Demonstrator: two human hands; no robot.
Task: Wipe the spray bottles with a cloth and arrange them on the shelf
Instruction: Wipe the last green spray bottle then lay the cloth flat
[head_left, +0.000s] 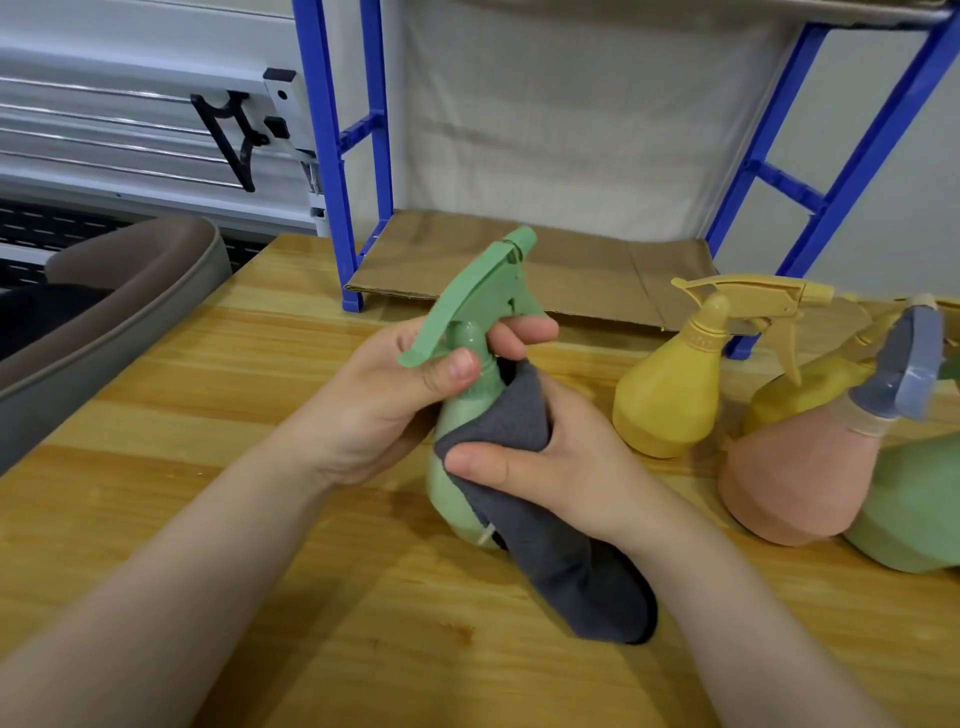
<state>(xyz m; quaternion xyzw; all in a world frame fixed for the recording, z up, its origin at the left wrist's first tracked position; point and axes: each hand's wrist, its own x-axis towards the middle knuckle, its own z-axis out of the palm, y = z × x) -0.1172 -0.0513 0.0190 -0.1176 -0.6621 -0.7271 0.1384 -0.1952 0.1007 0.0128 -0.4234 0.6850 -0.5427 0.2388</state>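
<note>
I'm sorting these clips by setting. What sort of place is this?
Probably a workshop or storeroom: a wooden table, a blue shelf floored with cardboard, and a slatted wall panel with a black hook.

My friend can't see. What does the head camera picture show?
A left hand holds a green spray bottle by its neck while the right hand presses a grey cloth around it. More bottles wait on the wooden table.
</note>
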